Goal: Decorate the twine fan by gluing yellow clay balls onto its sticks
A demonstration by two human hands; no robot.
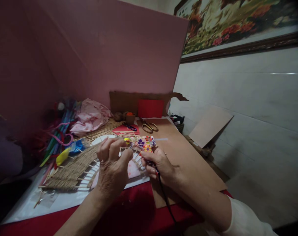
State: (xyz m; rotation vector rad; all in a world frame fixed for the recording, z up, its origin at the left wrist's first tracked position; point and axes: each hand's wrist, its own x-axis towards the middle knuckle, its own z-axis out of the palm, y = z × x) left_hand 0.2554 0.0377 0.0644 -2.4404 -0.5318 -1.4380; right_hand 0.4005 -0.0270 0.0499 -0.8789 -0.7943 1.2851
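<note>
Head view: purple-and-orange flowery cloth in finger pinch of right hand, bent-fingered left hand near, grip unclear.

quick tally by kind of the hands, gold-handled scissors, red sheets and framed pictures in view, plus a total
Hands: 2 (left hand, right hand)
Gold-handled scissors: 1
Red sheets: 2 (upright red sheet, flat red sheet)
Framed picture: 1
Total: 6
</note>
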